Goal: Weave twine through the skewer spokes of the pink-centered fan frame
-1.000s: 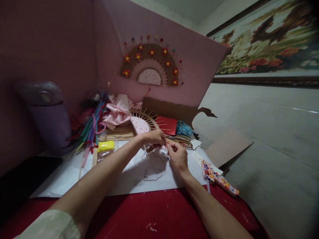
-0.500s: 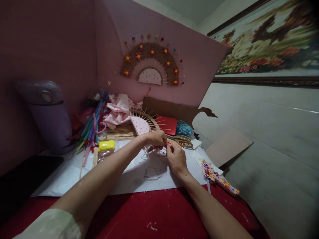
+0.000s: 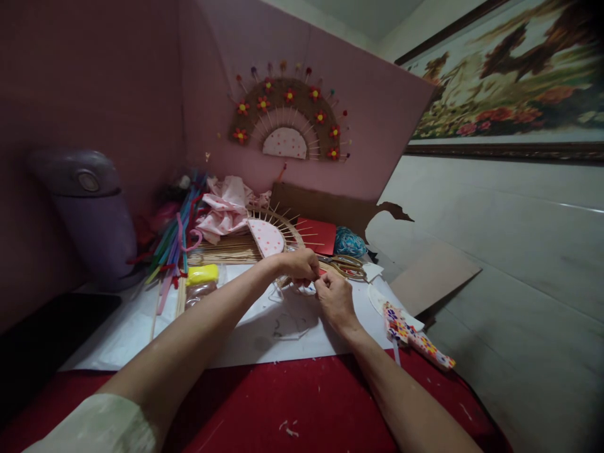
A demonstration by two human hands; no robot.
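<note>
My left hand [image 3: 301, 264] is closed in a pinch over the white sheet [image 3: 245, 346]. Just to its right, my right hand [image 3: 336, 299] pinches too, with the fingertips of both almost meeting. Whatever lies between the fingers is too small to make out. Behind my left hand rests a half-round fan frame [image 3: 267, 238], with a dotted pink centre and thin sticks fanning out to a brown arc; its lower part is hidden by the hand. Pale loops of cord show dimly below the hands. Scissors [image 3: 349, 267] with gold-coloured handles lie beyond my right hand.
A finished fan [image 3: 287, 116] with red flowers hangs on the pink board. Leftward are a purple bottle [image 3: 89, 220], pipe cleaners [image 3: 182, 220], yellow clay [image 3: 202, 275] and crumpled dotted paper [image 3: 226, 207]. Blue yarn [image 3: 350, 241] and red paper [image 3: 317, 235] lie behind the scissors.
Both hands stay pinched near each other, with only a slight shift of the fingers. The whole view has moved very little; nothing else differs visibly.
</note>
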